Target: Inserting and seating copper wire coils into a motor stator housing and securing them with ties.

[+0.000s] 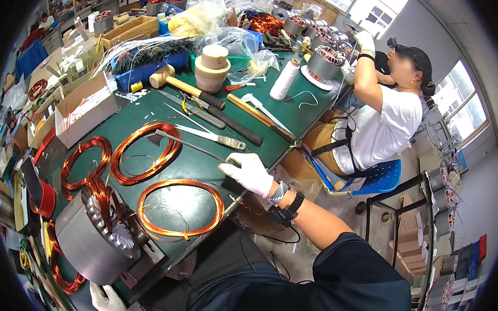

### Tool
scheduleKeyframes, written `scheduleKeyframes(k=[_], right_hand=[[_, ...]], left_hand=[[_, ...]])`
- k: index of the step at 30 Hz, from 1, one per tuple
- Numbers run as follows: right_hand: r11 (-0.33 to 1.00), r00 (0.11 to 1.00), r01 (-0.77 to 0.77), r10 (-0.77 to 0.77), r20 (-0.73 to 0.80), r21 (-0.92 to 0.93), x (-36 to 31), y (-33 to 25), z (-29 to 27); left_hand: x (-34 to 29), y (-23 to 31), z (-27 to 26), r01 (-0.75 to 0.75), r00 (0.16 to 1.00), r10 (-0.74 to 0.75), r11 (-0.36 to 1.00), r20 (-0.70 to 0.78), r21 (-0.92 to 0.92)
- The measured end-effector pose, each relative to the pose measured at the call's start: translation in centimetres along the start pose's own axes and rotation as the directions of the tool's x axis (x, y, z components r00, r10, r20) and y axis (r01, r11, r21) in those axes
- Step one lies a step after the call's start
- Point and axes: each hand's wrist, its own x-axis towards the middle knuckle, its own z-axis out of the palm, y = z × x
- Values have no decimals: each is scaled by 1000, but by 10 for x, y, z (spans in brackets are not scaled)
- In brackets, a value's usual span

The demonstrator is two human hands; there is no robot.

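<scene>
My right hand (251,174), in a white glove, is closed around one end of a thin dark metal rod with a small flat tip (190,145). The rod reaches left over a coil of copper wire (174,161). At the bottom left my left hand (108,301), also gloved, is partly cut off by the frame's edge; its fingers look apart beside the underside of a grey motor stator (81,242). Copper windings (101,201) and white slot liners (122,236) stick out of the stator's open end. Two more wire coils (220,202) (65,168) lie nearby.
On the green table (141,113) lie a mallet (164,76), a knife (227,141) and a dark-handled file (244,131). A white thread cone (285,79) stands farther back. Across the right corner sits a co-worker (383,114) by another stator (324,63). A metal rack (399,197) stands right.
</scene>
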Motion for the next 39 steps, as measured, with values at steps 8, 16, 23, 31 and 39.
scheduleKeyframes(k=[8, 16, 23, 31, 39], right_hand=[[994, 996, -38, 30, 81, 101, -6, -17, -6], [615, 752, 643, -619, 227, -457, -1, -22, -48], [918, 918, 340, -277, 284, -205, 23, -57, -30], [890, 859, 434, -362, 361, -140, 37, -75, -3], [821, 815, 539, -454, 359, -185, 43, -83, 2]], left_hand=[[13, 74, -17, -6, 993, 8, 1000, -121, 17], [4, 59, 52, -7, 964, -58, 970, -259, -243], [-23, 44, 49, -54, 984, 38, 994, -173, -93], [-54, 4, 31, 240, 939, -339, 755, -51, -610], [-69, -10, 24, 154, 986, -164, 931, -2, -330]])
